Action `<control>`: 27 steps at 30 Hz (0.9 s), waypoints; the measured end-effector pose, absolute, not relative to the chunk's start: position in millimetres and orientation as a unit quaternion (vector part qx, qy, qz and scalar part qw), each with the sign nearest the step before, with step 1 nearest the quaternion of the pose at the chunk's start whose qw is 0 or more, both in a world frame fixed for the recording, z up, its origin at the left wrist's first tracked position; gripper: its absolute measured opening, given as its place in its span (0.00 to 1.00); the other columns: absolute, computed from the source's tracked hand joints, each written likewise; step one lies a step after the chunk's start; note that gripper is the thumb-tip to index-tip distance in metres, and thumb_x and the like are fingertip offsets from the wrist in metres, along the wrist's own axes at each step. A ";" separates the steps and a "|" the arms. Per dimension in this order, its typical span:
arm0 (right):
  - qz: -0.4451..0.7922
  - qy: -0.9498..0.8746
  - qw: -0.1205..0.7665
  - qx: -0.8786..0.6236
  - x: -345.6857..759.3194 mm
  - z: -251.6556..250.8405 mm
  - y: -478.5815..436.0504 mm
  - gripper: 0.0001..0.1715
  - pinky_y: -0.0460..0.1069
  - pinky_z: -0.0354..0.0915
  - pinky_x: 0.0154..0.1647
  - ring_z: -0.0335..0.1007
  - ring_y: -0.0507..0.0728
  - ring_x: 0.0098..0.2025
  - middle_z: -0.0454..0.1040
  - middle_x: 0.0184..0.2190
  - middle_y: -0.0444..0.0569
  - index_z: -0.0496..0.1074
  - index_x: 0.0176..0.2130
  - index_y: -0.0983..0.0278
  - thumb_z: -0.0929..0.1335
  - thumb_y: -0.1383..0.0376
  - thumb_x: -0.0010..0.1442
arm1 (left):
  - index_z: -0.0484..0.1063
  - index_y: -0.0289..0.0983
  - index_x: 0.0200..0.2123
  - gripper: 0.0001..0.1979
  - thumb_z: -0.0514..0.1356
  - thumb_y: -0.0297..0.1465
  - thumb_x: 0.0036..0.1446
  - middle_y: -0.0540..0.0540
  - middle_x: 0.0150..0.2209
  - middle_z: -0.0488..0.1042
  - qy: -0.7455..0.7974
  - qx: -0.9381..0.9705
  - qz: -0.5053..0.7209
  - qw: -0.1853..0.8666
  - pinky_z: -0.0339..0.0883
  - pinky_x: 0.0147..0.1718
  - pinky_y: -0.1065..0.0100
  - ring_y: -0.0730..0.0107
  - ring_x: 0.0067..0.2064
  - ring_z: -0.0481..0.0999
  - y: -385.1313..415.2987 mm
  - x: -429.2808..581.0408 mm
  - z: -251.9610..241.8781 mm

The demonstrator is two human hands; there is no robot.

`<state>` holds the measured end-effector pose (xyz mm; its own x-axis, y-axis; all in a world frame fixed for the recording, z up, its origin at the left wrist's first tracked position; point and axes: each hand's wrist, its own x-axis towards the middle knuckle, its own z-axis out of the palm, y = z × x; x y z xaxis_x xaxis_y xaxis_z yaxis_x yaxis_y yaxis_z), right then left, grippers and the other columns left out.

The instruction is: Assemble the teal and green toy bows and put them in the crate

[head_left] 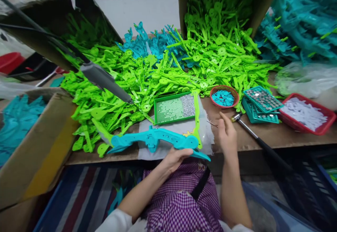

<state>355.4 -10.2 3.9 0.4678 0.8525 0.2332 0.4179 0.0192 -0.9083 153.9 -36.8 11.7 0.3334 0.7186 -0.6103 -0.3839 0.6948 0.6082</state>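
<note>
My left hand (176, 158) grips the right end of a long turquoise plastic toy part (155, 140) that lies across the front of the wooden workbench (265, 135). My right hand (225, 133) hovers just right of it, fingers pinched on a thin metal pin or screw (211, 123). A green tray of small screws (174, 107) sits right behind the turquoise part. A red basket of small turquoise pieces (224, 96) stands beyond my right hand. A black-handled tool (256, 139) lies to the right of that hand.
A big heap of green plastic parts (147, 74) spills from tipped cardboard boxes (52, 25) across the bench, with turquoise parts behind. A hanging powered screwdriver (105, 80) points down at left. Teal trays of metal discs (262, 100) and a red tray of white pieces (305, 114) sit right.
</note>
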 end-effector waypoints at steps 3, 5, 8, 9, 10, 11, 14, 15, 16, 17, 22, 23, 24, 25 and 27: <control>0.360 -0.453 0.585 -0.568 326.7 28.9 15.0 0.29 0.51 0.65 0.37 0.69 0.55 0.37 0.74 0.44 0.51 0.62 0.59 0.59 0.59 0.49 0.64 | 0.76 0.33 0.29 0.17 0.74 0.22 0.31 0.48 0.30 0.79 0.453 0.181 0.358 0.796 0.70 0.37 0.67 0.69 0.32 0.77 -38.1 154.4 12.3; 0.416 -0.477 0.571 -0.522 316.5 37.4 25.8 0.25 0.49 0.65 0.36 0.68 0.54 0.36 0.74 0.37 0.48 0.68 0.52 0.60 0.61 0.49 0.63 | 0.75 0.33 0.28 0.16 0.74 0.22 0.31 0.49 0.28 0.78 0.448 0.174 0.372 0.794 0.70 0.35 0.69 0.71 0.30 0.76 -38.0 153.9 14.0; 0.459 -0.457 0.576 -0.498 317.0 34.0 19.0 0.18 0.48 0.64 0.37 0.67 0.53 0.34 0.72 0.32 0.46 0.72 0.41 0.61 0.63 0.51 0.62 | 0.75 0.33 0.29 0.18 0.74 0.23 0.30 0.50 0.28 0.78 0.443 0.164 0.385 0.793 0.70 0.34 0.69 0.70 0.30 0.76 -35.5 153.1 18.0; 0.463 -0.430 0.595 -0.497 319.7 29.3 10.8 0.17 0.48 0.64 0.37 0.67 0.53 0.34 0.72 0.32 0.46 0.71 0.40 0.61 0.64 0.52 0.62 | 0.75 0.34 0.29 0.19 0.74 0.24 0.30 0.50 0.29 0.78 0.442 0.163 0.391 0.791 0.70 0.35 0.68 0.70 0.31 0.76 -34.4 153.1 19.1; 0.460 -0.401 0.619 -0.495 322.7 23.4 1.1 0.15 0.48 0.64 0.38 0.67 0.53 0.35 0.72 0.33 0.46 0.70 0.40 0.60 0.64 0.52 0.62 | 0.75 0.34 0.30 0.19 0.74 0.24 0.29 0.50 0.29 0.78 0.441 0.164 0.396 0.788 0.71 0.36 0.68 0.69 0.32 0.76 -33.5 153.3 19.7; 0.453 -0.373 0.642 -0.493 325.5 17.0 -9.3 0.15 0.48 0.64 0.38 0.67 0.52 0.36 0.72 0.34 0.45 0.70 0.41 0.60 0.64 0.53 0.62 | 0.75 0.34 0.30 0.20 0.75 0.25 0.29 0.50 0.30 0.78 0.439 0.169 0.398 0.788 0.71 0.37 0.67 0.69 0.32 0.76 -32.9 153.7 19.7; 0.421 -0.322 0.686 -0.499 330.8 -1.0 -33.8 0.13 0.47 0.63 0.39 0.67 0.52 0.37 0.72 0.35 0.44 0.69 0.41 0.60 0.64 0.54 0.62 | 0.76 0.33 0.32 0.20 0.75 0.25 0.30 0.49 0.32 0.78 0.426 0.191 0.386 0.796 0.71 0.39 0.66 0.68 0.34 0.77 -32.8 155.8 15.3; 0.413 -0.315 0.690 -0.503 331.9 -5.3 -37.8 0.13 0.47 0.63 0.39 0.68 0.52 0.37 0.73 0.35 0.44 0.69 0.41 0.59 0.64 0.54 0.62 | 0.76 0.34 0.32 0.20 0.74 0.25 0.31 0.49 0.33 0.78 0.421 0.198 0.382 0.798 0.71 0.41 0.65 0.68 0.35 0.77 -32.5 156.6 12.7; 0.409 -0.314 0.691 -0.507 333.0 -8.3 -39.4 0.13 0.48 0.63 0.38 0.68 0.52 0.37 0.73 0.34 0.44 0.69 0.41 0.59 0.64 0.54 0.62 | 0.77 0.34 0.33 0.19 0.74 0.25 0.32 0.49 0.34 0.79 0.415 0.206 0.382 0.799 0.70 0.43 0.65 0.68 0.37 0.77 -31.5 157.4 9.6; 0.407 -0.317 0.688 -0.511 334.2 -10.1 -39.0 0.13 0.48 0.63 0.38 0.68 0.52 0.36 0.73 0.34 0.44 0.69 0.41 0.59 0.65 0.54 0.61 | 0.77 0.34 0.34 0.19 0.74 0.25 0.33 0.48 0.35 0.79 0.410 0.216 0.385 0.798 0.69 0.46 0.64 0.67 0.38 0.77 -29.4 158.2 6.3; 0.408 -0.331 0.699 -0.485 337.8 -3.5 -25.0 0.14 0.50 0.63 0.43 0.70 0.53 0.37 0.74 0.32 0.44 0.71 0.40 0.61 0.70 0.57 0.55 | 0.76 0.37 0.43 0.28 0.73 0.25 0.33 0.46 0.43 0.78 0.392 0.293 0.406 0.772 0.64 0.54 0.58 0.61 0.46 0.76 -4.4 162.3 -11.1; 0.402 -0.321 0.717 -0.470 336.2 -1.3 -22.0 0.12 0.50 0.63 0.44 0.70 0.53 0.37 0.74 0.32 0.43 0.71 0.38 0.61 0.71 0.58 0.54 | 0.76 0.37 0.45 0.29 0.73 0.25 0.33 0.46 0.44 0.78 0.397 0.303 0.410 0.763 0.63 0.55 0.57 0.60 0.47 0.75 1.1 163.0 -14.1; 0.397 -0.307 0.736 -0.454 333.8 0.4 -19.1 0.11 0.50 0.63 0.44 0.70 0.52 0.37 0.74 0.32 0.42 0.71 0.36 0.61 0.71 0.60 0.53 | 0.76 0.38 0.46 0.30 0.73 0.26 0.34 0.46 0.44 0.78 0.401 0.310 0.409 0.759 0.61 0.56 0.56 0.59 0.48 0.75 5.9 163.5 -16.8; 0.395 -0.289 0.755 -0.436 330.9 1.3 -16.3 0.10 0.50 0.63 0.45 0.70 0.51 0.36 0.73 0.31 0.41 0.70 0.35 0.61 0.72 0.61 0.52 | 0.75 0.38 0.46 0.30 0.73 0.26 0.34 0.46 0.44 0.78 0.403 0.312 0.403 0.760 0.60 0.58 0.55 0.59 0.49 0.75 9.4 163.5 -19.3; 0.407 -0.248 0.781 -0.403 325.5 0.6 -11.4 0.09 0.49 0.63 0.44 0.69 0.50 0.35 0.72 0.29 0.39 0.69 0.32 0.61 0.72 0.63 0.51 | 0.76 0.38 0.46 0.29 0.73 0.28 0.34 0.45 0.44 0.78 0.407 0.307 0.379 0.772 0.58 0.59 0.55 0.58 0.50 0.74 11.9 161.2 -23.1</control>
